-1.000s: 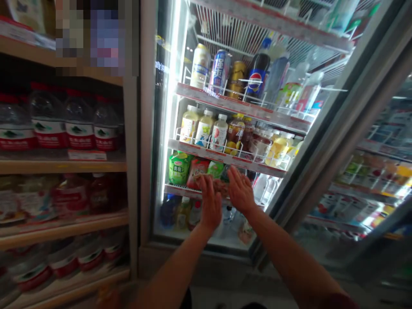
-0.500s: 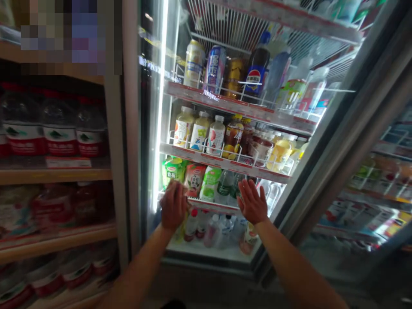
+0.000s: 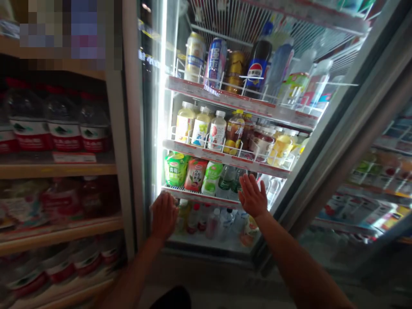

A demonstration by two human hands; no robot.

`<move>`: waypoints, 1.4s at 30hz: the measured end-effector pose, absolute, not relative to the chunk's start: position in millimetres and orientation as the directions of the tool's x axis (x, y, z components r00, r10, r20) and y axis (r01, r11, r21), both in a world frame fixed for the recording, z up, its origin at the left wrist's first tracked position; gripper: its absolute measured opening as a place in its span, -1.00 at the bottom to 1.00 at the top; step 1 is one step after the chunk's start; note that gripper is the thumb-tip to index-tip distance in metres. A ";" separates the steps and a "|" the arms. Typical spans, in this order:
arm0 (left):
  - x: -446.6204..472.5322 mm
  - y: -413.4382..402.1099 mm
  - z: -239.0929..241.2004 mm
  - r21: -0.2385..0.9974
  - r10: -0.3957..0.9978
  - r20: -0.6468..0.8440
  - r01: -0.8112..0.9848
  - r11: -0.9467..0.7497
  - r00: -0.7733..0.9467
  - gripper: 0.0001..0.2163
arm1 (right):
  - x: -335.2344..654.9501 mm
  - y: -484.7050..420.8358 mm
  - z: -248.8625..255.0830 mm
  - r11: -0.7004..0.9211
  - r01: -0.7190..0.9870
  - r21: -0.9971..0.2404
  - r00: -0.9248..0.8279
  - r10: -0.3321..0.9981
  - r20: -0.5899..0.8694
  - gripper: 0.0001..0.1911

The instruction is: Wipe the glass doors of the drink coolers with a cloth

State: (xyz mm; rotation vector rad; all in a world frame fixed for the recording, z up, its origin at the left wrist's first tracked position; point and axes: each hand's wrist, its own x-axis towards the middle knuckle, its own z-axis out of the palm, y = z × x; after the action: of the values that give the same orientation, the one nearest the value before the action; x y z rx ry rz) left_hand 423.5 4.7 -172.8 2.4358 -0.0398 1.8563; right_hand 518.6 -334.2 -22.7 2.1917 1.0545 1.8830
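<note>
My left hand [image 3: 163, 218] presses toward the lower left part of the glass door of a lit drinks fridge, fingers together over a pale cloth [image 3: 174, 199]. Only the edges of the cloth show around the fingers. Farther right, my right hand [image 3: 253, 198] lies flat against the glass with its fingers spread and nothing in it. Behind the glass, near the left hand, stand a green drink pouch [image 3: 175, 169], a red pouch [image 3: 195, 175] and a green-and-white bottle [image 3: 211, 178].
The fridge's metal frame [image 3: 131, 128] borders wooden shelves [image 3: 58, 171] of red-capped water bottles [image 3: 64, 124] on the left. Fridge shelves above hold cans, a cola bottle [image 3: 256, 68] and juice bottles. Another lit fridge [image 3: 363, 189] stands to the right.
My left hand has moved left and slightly down across the glass with the cloth, uncovering the green pouch. My right hand stays in nearly the same place.
</note>
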 end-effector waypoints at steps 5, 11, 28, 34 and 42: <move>446.8 16.4 -43.2 0.059 0.037 0.986 -0.141 -0.988 0.161 -0.40 | 518.4 -333.6 -22.8 -0.768 0.448 0.458 0.021 0.521 0.853 -0.29; 439.5 -41.6 -103.7 -0.199 -0.280 0.919 -0.286 -0.937 0.277 -0.42 | 519.3 -332.7 -23.7 -0.769 0.442 0.462 -0.003 0.513 0.858 -0.33; 438.3 -114.8 -99.8 -0.329 -0.596 0.694 -0.559 -0.761 0.403 -0.39 | 518.8 -333.0 -22.9 -0.773 0.429 0.468 0.005 0.520 0.854 -0.31; 443.1 -68.5 -68.5 -0.360 -0.532 0.780 -0.459 -0.812 0.330 -0.44 | 519.1 -332.0 -22.7 -0.765 0.438 0.472 -0.021 0.516 0.856 -0.33; 430.3 -3.9 -62.9 -0.161 -0.228 0.920 -0.223 -0.961 0.318 -0.40 | 519.7 -331.7 -25.7 -0.775 0.447 0.446 0.018 0.507 0.862 -0.28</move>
State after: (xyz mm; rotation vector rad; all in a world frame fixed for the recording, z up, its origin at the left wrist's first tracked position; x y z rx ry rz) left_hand 430.3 -3.9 -62.9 2.5542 -0.4368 1.7840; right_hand 519.7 -331.7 -25.7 2.2060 1.0350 1.9053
